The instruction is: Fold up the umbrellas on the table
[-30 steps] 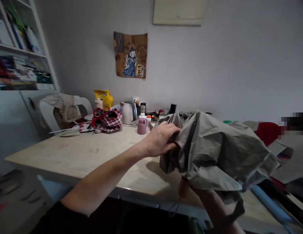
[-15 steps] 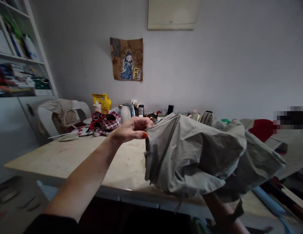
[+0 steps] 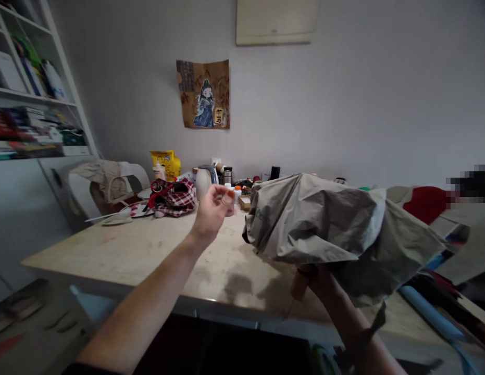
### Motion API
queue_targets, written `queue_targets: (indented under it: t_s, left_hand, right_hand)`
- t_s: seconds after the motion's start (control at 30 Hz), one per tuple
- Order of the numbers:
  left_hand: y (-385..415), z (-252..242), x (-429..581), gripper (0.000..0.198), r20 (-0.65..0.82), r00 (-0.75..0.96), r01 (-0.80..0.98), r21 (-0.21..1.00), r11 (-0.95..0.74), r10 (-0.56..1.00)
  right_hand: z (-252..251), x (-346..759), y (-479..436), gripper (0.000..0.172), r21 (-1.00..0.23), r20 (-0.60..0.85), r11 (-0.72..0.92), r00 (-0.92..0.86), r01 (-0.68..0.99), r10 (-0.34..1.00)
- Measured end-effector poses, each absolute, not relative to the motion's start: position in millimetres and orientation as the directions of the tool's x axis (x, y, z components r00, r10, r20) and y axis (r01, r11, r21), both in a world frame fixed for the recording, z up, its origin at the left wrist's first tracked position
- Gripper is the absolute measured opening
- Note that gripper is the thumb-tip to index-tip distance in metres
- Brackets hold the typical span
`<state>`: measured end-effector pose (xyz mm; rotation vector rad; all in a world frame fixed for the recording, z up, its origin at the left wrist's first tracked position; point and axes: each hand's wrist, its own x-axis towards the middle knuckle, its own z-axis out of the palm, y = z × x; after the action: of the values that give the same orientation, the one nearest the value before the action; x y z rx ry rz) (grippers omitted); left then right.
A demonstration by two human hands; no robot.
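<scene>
A grey umbrella (image 3: 316,219), its cloth loose and puffed out in folds, is held above the table's right half. Under the cloth, my right hand (image 3: 320,278) is closed around the umbrella by its brownish handle (image 3: 299,285); the canopy hides part of that hand. To the left of the cloth and apart from it is my left hand (image 3: 213,211), raised, fingers loosely bent, with nothing visible in them. A strip of grey cloth (image 3: 377,325) hangs across my right forearm.
On the pale table (image 3: 148,250) lie a checked cloth bag (image 3: 179,198), a kettle (image 3: 204,179), small bottles (image 3: 237,192) and a yellow packet (image 3: 167,165). A blue roll (image 3: 432,312) lies at right. Behind the table's left end stands a white chair (image 3: 135,174).
My left hand has let go of the umbrella's edge and risen slightly, away from it. The umbrella has tilted and lifted, so its handle and my right hand now show beneath the cloth.
</scene>
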<state>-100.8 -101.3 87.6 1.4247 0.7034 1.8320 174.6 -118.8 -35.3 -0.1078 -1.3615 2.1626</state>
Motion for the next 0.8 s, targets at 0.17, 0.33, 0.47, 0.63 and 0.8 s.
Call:
queue_targets:
  t_s: [0.17,0.33,0.47,0.63,0.8]
  left_hand:
    - [-112.4,18.7,-69.7,0.045,0.426,-0.222,-0.042,0.894,-0.446,0.877]
    - [-120.4,-13.6,-32.2,0.047,0.132,0.007,-0.289,0.949,-0.125,0.991]
    - [-124.9,-7.7,-11.6,0.043,0.151,0.009,-0.450,0.884,-0.131,0.989]
    - [-133.6,-10.8,-11.1,0.036,0.312,-0.001,-0.359,0.887,-0.292,0.950]
    - [-133.8,-18.8,0.0,0.028,0.337,-0.014,-0.182,0.925,-0.334,0.941]
  right_hand:
    - [-32.1,160.1,-100.8,0.046,-0.844,0.230,0.077,-0.228,-0.530,0.946]
    - [-33.8,151.1,-99.8,0.044,-0.892,0.151,0.115,-0.048,-0.438,0.987]
    - [-31.6,144.1,-98.0,0.045,-0.889,0.138,0.102,-0.049,-0.446,0.989]
    - [-24.4,142.0,-96.9,0.044,-0.885,0.140,0.107,-0.040,-0.453,0.989]
    - [-28.0,142.1,-100.1,0.038,-0.889,0.188,0.145,-0.056,-0.435,0.981]
